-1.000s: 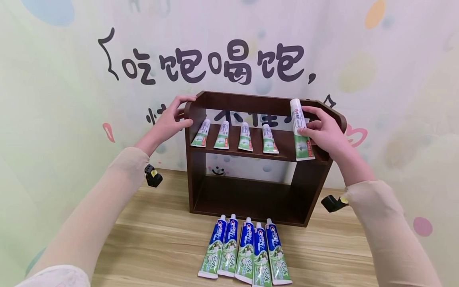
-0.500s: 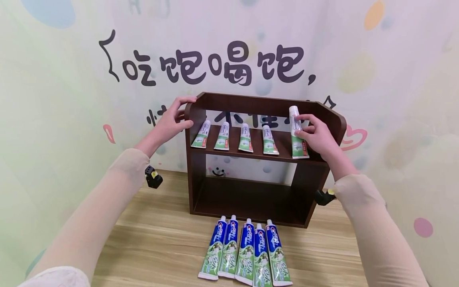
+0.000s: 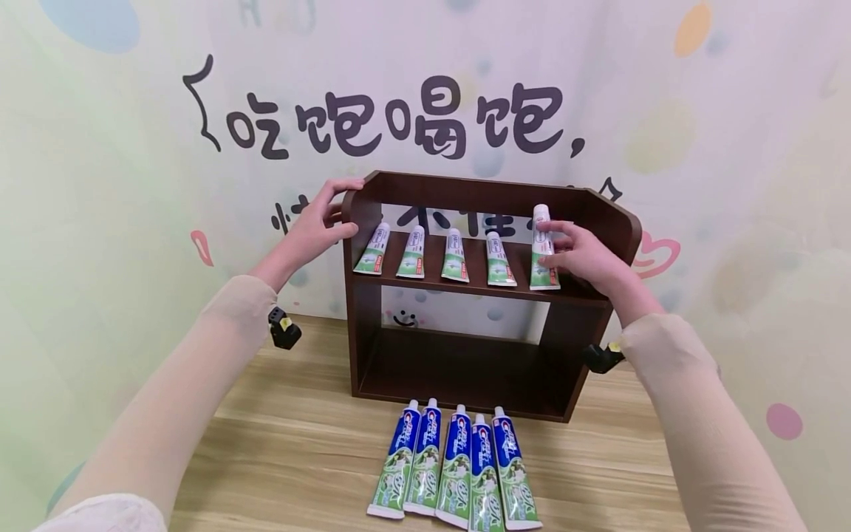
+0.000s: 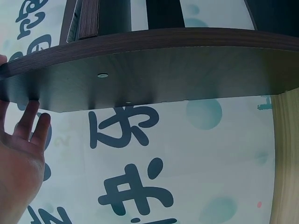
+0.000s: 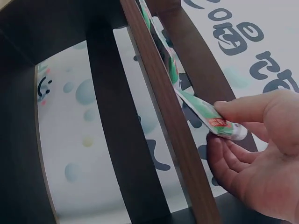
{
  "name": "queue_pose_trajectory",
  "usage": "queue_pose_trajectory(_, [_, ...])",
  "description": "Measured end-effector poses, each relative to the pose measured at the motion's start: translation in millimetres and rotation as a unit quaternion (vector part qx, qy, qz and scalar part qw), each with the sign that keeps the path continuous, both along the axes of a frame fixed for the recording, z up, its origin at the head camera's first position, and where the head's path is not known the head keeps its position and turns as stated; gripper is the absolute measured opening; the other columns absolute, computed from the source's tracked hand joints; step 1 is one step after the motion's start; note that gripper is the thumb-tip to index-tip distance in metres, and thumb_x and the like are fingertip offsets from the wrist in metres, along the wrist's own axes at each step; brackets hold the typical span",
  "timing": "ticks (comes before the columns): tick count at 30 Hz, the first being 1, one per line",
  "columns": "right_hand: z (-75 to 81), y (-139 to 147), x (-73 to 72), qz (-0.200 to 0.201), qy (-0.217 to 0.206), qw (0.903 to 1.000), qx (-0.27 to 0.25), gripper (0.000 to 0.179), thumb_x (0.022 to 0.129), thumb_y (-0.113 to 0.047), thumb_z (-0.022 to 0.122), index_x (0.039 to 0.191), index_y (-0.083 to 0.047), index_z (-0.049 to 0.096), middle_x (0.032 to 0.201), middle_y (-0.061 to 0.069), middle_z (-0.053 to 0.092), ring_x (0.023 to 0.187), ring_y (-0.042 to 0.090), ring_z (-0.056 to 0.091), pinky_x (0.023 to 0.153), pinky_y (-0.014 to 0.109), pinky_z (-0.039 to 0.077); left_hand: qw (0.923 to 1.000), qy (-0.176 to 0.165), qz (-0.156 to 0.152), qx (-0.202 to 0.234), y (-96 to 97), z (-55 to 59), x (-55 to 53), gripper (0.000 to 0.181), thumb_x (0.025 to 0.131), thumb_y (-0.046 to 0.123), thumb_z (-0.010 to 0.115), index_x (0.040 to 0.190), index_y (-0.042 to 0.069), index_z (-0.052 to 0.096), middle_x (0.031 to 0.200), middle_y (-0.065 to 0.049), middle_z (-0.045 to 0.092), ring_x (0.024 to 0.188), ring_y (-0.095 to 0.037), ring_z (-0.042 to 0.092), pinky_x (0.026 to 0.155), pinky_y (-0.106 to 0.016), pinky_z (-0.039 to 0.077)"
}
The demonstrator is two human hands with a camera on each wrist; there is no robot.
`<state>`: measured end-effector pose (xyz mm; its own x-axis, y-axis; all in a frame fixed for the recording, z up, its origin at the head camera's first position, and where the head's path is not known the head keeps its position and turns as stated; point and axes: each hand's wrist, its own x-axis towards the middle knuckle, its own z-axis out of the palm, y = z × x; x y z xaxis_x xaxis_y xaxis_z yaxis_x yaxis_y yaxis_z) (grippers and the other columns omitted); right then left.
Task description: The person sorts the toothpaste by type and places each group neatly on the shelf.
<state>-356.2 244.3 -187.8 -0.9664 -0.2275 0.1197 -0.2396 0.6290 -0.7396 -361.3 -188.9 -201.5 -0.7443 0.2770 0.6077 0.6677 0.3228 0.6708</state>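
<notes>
My left hand (image 3: 314, 229) grips the upper left side panel of a dark brown wooden shelf (image 3: 459, 290); in the left wrist view its fingers (image 4: 30, 119) press against the panel's outer face. At the right end of the upper board, my right hand (image 3: 588, 258) pinches a white and green toothpaste tube (image 3: 539, 247) between thumb and fingers. That tube stands cap up, its flat end at the board's front edge. The right wrist view shows the same tube (image 5: 201, 108) leaning back from the board. Several similar tubes (image 3: 455, 255) lean in a row to its left.
Several blue and green toothpaste tubes (image 3: 456, 465) lie side by side on the wooden table (image 3: 286, 443), before the shelf. Below the upper board is an open lower compartment (image 3: 452, 362). A printed wall cloth (image 3: 425, 44) hangs right behind.
My right hand has moved left and down with the toothpaste tube, bringing it nearer the row and more upright. The left hand stays on the side panel.
</notes>
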Motion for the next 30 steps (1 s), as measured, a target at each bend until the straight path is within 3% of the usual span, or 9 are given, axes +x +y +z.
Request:
queue_pose_trajectory(7, [2.1, -3.4, -2.6, 0.009, -0.054, 0.9979, 0.035, 0.068, 0.096, -0.012, 0.060, 0.156, -0.016, 0.029, 0.147, 0.029, 0.034, 0.125, 0.036, 0.040, 0.087, 0.023, 0.052, 1.0000, -0.001, 0.006, -0.003, -1.8, 0.2, 1.8, 0.057, 0.092, 0.002, 0.056, 0.145, 0.016, 0.038, 0.158, 0.004, 0.035, 0.135, -0.037, 0.048, 0.107, -0.053, 0.043])
queue_pose_trajectory(14, [0.3, -0.4, -3.6, 0.004, -0.078, 0.9957, 0.050, 0.067, 0.097, -0.012, 0.056, 0.157, -0.015, 0.026, 0.153, 0.031, 0.029, 0.132, 0.040, 0.035, 0.110, 0.048, 0.042, 1.0000, -0.003, 0.005, -0.008, -1.2, 0.0, 0.4, 0.057, 0.093, 0.005, 0.057, 0.145, 0.018, 0.038, 0.158, 0.004, 0.034, 0.135, -0.035, 0.048, 0.106, -0.052, 0.044])
queue_pose_trajectory(17, [0.1, 0.3, -4.1, 0.005, -0.082, 0.9949, 0.058, 0.067, 0.097, -0.012, 0.055, 0.157, -0.016, 0.026, 0.154, 0.031, 0.029, 0.133, 0.041, 0.034, 0.112, 0.051, 0.039, 0.9999, -0.006, 0.006, -0.007, -1.0, -0.2, 1.4, 0.057, 0.093, 0.005, 0.057, 0.145, 0.018, 0.039, 0.158, 0.004, 0.034, 0.135, -0.035, 0.048, 0.105, -0.050, 0.045])
queue_pose_trajectory(25, [-0.8, 2.5, -2.5, 0.018, -0.088, 0.9929, 0.078, 0.064, 0.098, -0.014, 0.054, 0.156, -0.015, 0.029, 0.154, 0.030, 0.030, 0.135, 0.041, 0.031, 0.108, 0.049, 0.037, 0.9999, -0.016, 0.002, -0.003, 1.8, 0.8, 5.7, 0.060, 0.091, 0.001, 0.055, 0.147, 0.012, 0.036, 0.161, -0.004, 0.031, 0.138, -0.040, 0.044, 0.108, -0.057, 0.042])
queue_pose_trajectory(30, [-1.4, 4.6, -3.3, 0.029, -0.079, 0.9925, 0.089, 0.062, 0.099, -0.015, 0.052, 0.156, -0.013, 0.029, 0.151, 0.029, 0.033, 0.135, 0.040, 0.029, 0.104, 0.047, 0.034, 0.9999, -0.010, 0.008, -0.005, 1.1, 1.4, 5.0, 0.058, 0.092, 0.003, 0.056, 0.146, 0.016, 0.038, 0.159, -0.001, 0.033, 0.136, -0.037, 0.047, 0.108, -0.054, 0.043])
